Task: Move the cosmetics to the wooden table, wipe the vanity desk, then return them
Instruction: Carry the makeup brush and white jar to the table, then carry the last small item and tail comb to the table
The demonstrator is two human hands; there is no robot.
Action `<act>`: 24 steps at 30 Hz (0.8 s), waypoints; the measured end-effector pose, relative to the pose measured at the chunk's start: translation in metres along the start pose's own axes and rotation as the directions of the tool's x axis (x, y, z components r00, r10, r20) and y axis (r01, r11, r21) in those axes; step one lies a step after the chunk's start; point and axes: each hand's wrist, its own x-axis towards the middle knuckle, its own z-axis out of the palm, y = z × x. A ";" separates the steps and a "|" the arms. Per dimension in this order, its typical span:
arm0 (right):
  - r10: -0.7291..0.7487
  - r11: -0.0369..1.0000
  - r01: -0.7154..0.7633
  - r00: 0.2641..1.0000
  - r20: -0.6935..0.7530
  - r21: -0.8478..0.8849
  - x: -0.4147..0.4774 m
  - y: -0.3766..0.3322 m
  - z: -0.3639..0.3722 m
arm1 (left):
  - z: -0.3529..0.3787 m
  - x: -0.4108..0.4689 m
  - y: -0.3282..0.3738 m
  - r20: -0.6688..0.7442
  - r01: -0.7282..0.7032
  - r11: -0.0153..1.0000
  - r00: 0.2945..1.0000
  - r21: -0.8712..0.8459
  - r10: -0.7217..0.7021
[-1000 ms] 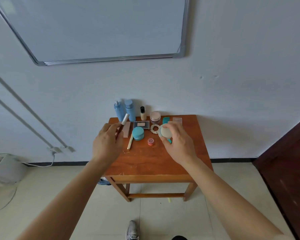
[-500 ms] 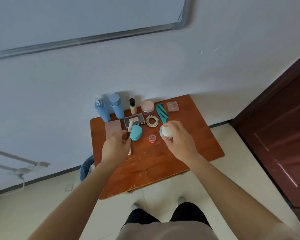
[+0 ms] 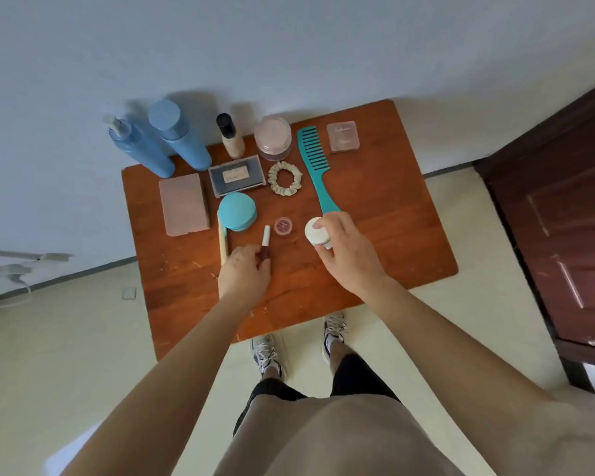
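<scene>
Left hand [image 3: 244, 273] pinches the lip tube [image 3: 265, 245] by its near end, long axis pointing wallward; right hand [image 3: 348, 253] clasps the white jar [image 3: 317, 232] above the wooden table [image 3: 392, 235].

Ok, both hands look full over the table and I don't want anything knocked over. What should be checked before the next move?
1. Left hand grips the lip gloss tube: ok.
2. Right hand holds the white jar: ok.
3. Tube apart from the small red pot: ok, a gap shows.
4. Jar's base resting on the wooden table: cannot tell, the fingers hide it.
5. Right hand's fingers apart from the teal comb handle: cannot tell, they meet in this view.
6. Bare wood near the table's front edge: ok.
</scene>
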 end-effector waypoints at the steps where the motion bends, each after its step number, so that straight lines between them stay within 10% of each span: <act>1: -0.017 1.000 0.017 1.000 0.010 0.000 0.001 0.003 0.004 | 0.003 0.002 0.002 -0.030 0.014 1.000 0.999 -0.008 -0.014; 14: 0.011 0.999 -0.005 0.991 0.135 -0.040 0.017 0.005 -0.012 | -0.015 0.002 0.011 -0.122 -0.013 0.992 0.992 0.122 0.028; 24: -0.042 0.988 0.006 0.973 -0.228 -0.158 0.046 -0.067 -0.124 | -0.166 -0.009 0.035 -0.384 -0.195 0.906 0.857 0.377 0.344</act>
